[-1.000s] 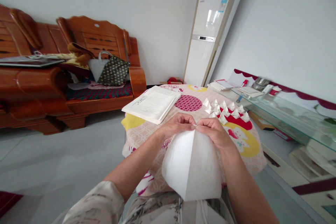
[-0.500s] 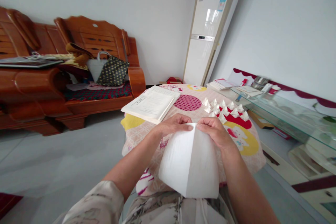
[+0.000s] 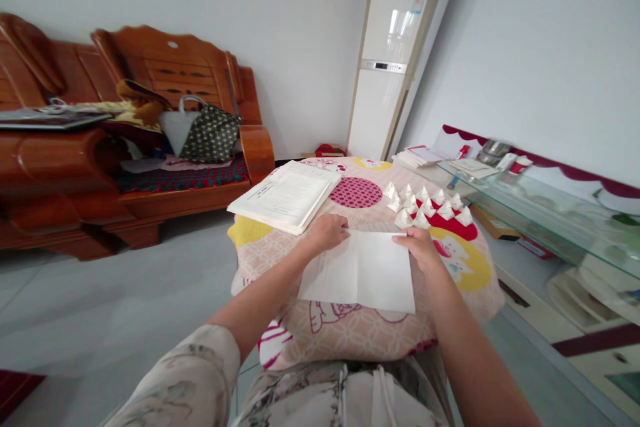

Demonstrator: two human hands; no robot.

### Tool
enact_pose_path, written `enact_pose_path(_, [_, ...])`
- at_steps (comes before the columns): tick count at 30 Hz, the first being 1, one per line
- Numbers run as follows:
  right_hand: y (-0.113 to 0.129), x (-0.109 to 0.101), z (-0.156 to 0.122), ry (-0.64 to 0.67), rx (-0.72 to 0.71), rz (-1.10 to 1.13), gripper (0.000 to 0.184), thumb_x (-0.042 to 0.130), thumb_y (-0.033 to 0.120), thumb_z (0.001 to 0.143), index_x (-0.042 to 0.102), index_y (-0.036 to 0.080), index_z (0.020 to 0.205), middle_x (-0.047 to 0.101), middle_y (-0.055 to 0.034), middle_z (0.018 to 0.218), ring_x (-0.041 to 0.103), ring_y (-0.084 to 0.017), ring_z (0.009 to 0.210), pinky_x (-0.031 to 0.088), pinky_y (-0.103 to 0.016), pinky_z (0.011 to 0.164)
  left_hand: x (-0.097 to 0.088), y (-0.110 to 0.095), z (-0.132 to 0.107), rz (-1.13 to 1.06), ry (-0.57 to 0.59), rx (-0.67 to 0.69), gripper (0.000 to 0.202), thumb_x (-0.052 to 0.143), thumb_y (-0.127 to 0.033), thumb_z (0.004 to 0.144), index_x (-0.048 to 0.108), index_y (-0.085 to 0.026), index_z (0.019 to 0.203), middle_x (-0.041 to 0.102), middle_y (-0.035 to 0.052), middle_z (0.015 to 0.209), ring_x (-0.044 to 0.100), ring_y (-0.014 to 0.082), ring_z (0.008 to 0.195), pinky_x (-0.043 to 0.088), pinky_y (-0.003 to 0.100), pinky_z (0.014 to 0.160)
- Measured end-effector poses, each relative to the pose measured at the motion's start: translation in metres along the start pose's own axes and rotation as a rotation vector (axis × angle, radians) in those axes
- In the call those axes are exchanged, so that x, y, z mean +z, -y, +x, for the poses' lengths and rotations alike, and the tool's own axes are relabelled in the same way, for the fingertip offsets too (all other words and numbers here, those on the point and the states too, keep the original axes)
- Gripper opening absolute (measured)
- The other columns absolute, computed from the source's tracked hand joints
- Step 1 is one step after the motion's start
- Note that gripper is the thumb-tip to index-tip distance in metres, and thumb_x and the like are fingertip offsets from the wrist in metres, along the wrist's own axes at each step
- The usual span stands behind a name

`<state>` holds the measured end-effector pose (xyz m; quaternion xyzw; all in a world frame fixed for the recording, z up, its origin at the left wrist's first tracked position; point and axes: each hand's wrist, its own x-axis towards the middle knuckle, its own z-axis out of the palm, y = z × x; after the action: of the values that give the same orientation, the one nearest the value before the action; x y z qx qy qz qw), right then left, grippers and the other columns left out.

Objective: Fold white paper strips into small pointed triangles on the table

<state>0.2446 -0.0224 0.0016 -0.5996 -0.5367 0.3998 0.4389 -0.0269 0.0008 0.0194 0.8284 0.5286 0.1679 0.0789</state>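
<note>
A white sheet of paper [image 3: 360,273] with a centre crease lies spread on the patterned tablecloth [image 3: 350,333] in front of me. My left hand [image 3: 327,232] pinches its far left corner with curled fingers. My right hand [image 3: 420,245] pinches its far right corner. Several small folded white paper pieces [image 3: 425,205] stand in rows just beyond my right hand. A stack of printed papers [image 3: 287,195] lies at the table's far left, beyond my left hand.
A wooden sofa [image 3: 125,147] with a dotted bag [image 3: 207,133] stands at the left. A tall white air conditioner [image 3: 395,47] fills the corner. A glass shelf [image 3: 550,207] with papers and cups runs along the right wall. Grey floor lies left of the table.
The sheet was held up folded along its crease, with both hands pinching the top together. My hands have moved apart, and the sheet now lies opened flat on the table.
</note>
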Motion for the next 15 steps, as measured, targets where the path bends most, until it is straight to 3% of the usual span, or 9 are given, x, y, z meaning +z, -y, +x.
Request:
enact_pose_path(2, [-0.012,0.003,0.009,-0.103,-0.043,-0.144,0.023,0.070,0.038,0.055,0.059,0.017,0.057,0.049,0.0052,0.049,0.043,-0.013,0.049,0.030,-0.025,0.051,0.019,-0.003,-0.004,0.056,-0.087,0.053,0.038,0.068,-0.020,0.082,0.067,-0.016,0.120,0.068,0.0124,0.126,0.060,0.0284,0.120,0.045,0.042,0.106])
enact_pose_path(4, [-0.020,0.003,0.015,-0.150,-0.072,-0.292,0.022,0.067,0.038,0.060,0.058,0.018,0.056,0.048,0.0049,0.050,0.045,-0.013,0.052,0.030,-0.025,0.052,0.034,-0.005,-0.009,0.061,-0.100,0.148,0.047,0.064,-0.019,0.085,0.060,-0.015,0.132,0.061,0.0130,0.140,0.054,0.0258,0.131,0.042,0.040,0.113])
enact_pose_path(7, [-0.024,0.003,0.018,-0.183,-0.097,-0.509,0.021,0.061,0.035,0.071,0.061,0.017,0.059,0.053,0.0020,0.055,0.052,-0.016,0.060,0.033,-0.026,0.056,0.049,-0.004,-0.018,0.045,0.002,0.209,0.046,0.052,-0.029,0.096,0.055,-0.013,0.139,0.055,0.0144,0.147,0.049,0.0229,0.138,0.039,0.038,0.117])
enact_pose_path(10, [-0.020,0.006,0.014,-0.218,-0.110,-0.795,0.028,0.054,0.032,0.083,0.065,0.016,0.063,0.063,-0.0049,0.065,0.058,-0.020,0.070,0.037,-0.028,0.063,0.057,-0.003,-0.025,0.103,0.074,0.193,0.054,0.040,-0.040,0.102,0.044,-0.013,0.149,0.045,0.0140,0.156,0.040,0.0254,0.146,0.030,0.045,0.122])
enact_pose_path(15, [-0.009,0.019,0.000,-0.225,0.000,-1.095,0.035,0.043,0.028,0.098,0.073,0.011,0.095,0.073,-0.0173,0.097,0.067,-0.025,0.093,0.043,-0.029,0.073,0.059,-0.004,-0.030,0.159,0.095,0.159,0.058,0.028,-0.043,0.105,0.036,-0.014,0.155,0.038,0.0116,0.160,0.032,0.0255,0.150,0.025,0.048,0.124])
